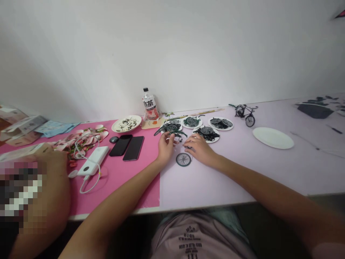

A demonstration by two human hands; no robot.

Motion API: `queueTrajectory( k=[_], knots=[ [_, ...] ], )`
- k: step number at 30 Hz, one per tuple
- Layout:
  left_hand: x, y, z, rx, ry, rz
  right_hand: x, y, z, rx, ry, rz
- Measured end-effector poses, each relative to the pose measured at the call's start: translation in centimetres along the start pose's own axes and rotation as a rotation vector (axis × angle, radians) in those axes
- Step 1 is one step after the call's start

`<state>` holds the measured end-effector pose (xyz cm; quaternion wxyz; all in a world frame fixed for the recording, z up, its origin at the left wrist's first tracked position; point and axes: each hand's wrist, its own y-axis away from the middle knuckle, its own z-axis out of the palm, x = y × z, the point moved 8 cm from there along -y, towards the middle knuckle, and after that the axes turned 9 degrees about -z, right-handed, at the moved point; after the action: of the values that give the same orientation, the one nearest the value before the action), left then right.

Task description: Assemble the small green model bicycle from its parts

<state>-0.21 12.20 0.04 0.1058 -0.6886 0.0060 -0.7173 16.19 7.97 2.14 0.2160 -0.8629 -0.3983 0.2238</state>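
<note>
While both forearms stretch out over the table (229,180), the left hand (165,145) rests on a small dark green bicycle frame (172,130), its fingers curled onto the frame's near edge, though I cannot tell whether they truly pinch it. The right hand (198,148) lies palm down just beside it at three o'clock, fingertips bent onto some tiny dark part that is too small to make out, so its grip cannot be told either. A loose spoked wheel (183,159) lies flat on the table between the two wrists, at six o'clock from the frame, touching neither hand. Beyond the hands, at twelve o'clock, stand several small white plates of dark parts (220,123). A finished toy bicycle (244,113) stands upright at two o'clock, with an empty white plate (272,138) near it. At ten o'clock a bottle (150,105) stands against the wall, and at nine o'clock two dark phones (126,146) lie side by side on the pink mat (126,180).
</note>
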Motion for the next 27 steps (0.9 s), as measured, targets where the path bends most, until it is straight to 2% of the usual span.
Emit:
queueTrajectory(
  k=[8,14,20,27],
  knots=[
    [-0.1,0.0,0.1,-0.006,-0.017,0.009,-0.3,-0.2,0.3,-0.065,0.020,-0.071],
    [0.1,0.0,0.1,-0.007,-0.014,0.001,0.1,-0.2,0.1,-0.041,-0.033,-0.025],
    [0.2,0.2,0.1,-0.017,-0.024,0.001,0.8,0.1,-0.5,-0.026,-0.028,0.104],
    [0.2,0.1,0.1,-0.012,-0.033,0.011,0.7,0.1,-0.6,-0.019,-0.010,0.043]
  ],
)
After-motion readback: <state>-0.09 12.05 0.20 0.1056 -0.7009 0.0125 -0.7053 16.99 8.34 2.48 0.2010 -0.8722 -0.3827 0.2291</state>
